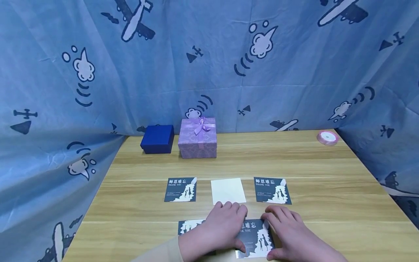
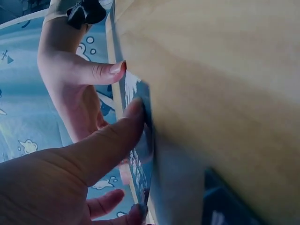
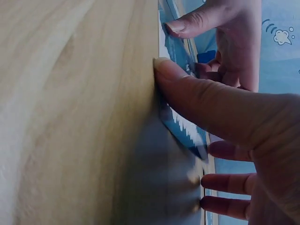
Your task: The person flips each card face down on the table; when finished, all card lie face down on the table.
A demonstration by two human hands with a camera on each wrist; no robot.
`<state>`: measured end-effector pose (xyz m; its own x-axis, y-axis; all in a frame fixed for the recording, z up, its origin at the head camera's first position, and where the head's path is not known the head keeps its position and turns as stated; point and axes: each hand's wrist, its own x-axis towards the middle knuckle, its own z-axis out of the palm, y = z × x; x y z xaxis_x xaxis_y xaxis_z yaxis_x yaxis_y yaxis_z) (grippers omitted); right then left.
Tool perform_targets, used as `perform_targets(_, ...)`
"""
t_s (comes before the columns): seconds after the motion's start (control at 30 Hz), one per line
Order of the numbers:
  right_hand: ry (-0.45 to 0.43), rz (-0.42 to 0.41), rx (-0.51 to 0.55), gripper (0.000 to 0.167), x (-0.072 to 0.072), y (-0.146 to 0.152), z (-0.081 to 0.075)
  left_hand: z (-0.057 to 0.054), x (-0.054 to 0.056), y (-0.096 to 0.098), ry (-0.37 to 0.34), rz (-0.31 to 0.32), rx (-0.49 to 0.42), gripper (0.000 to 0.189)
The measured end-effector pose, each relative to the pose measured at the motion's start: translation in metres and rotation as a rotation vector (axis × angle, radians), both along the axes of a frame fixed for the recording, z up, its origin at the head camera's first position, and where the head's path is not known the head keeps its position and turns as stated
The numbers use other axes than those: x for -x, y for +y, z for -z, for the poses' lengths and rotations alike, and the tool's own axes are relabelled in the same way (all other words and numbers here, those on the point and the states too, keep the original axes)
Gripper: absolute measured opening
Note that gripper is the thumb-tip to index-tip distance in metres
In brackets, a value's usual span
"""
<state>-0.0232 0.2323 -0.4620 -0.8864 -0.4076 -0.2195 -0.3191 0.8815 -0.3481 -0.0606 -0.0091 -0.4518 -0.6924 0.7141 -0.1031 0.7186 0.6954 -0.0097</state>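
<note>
A dark thank-you card (image 1: 252, 238) with white lettering and a white silhouette picture lies between both hands near the table's front. My left hand (image 1: 220, 229) holds it at the left side, thumb (image 2: 133, 115) on its face and fingers by the far edge. On the opposite side my right hand (image 1: 289, 233) holds the right edge, thumb (image 3: 176, 77) at the near corner and index finger at the far one. Another dark card (image 1: 189, 225) is partly hidden under the left hand and wrist.
Further back lie a dark card (image 1: 180, 189), a blank cream card (image 1: 228, 191) and another dark card (image 1: 272, 190) in a row. A blue box (image 1: 158, 139), a purple gift box (image 1: 198, 140) with a bow and a pink ribbon spool (image 1: 327, 138) stand along the rear edge.
</note>
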Motion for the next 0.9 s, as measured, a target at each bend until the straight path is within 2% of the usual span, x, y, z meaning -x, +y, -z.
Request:
perform_targets(0.17,0.018,0.011,-0.012,0.103,0.0,-0.002,-0.001,0.0,0.003,0.0,-0.027,-0.014,-0.029,0.081)
perform_targets(0.27,0.057,0.02,-0.022,0.101,0.001,-0.003,-0.001,-0.001,0.005,0.0,-0.042,-0.024,-0.066,0.072)
perform_targets(0.43,0.158,0.06,0.002,0.081,0.001,-0.004,-0.003,-0.002,0.009,0.0,-0.044,-0.031,-0.15,0.054)
perform_targets(0.53,0.265,0.073,0.037,0.062,0.002,-0.004,-0.006,-0.004,0.012,0.0,-0.027,-0.026,-0.203,0.043)
perform_targets(0.67,0.468,0.042,0.072,0.044,0.004,-0.002,-0.009,-0.007,0.016,-0.002,-0.005,-0.02,-0.278,0.031)
perform_targets(0.77,0.592,0.016,0.105,0.037,0.006,0.0,-0.01,-0.009,0.018,-0.004,0.021,-0.01,-0.338,0.025)
perform_targets(0.9,0.678,-0.003,0.14,0.035,0.009,0.003,-0.012,-0.01,0.02,-0.006,0.069,0.01,-0.412,0.019)
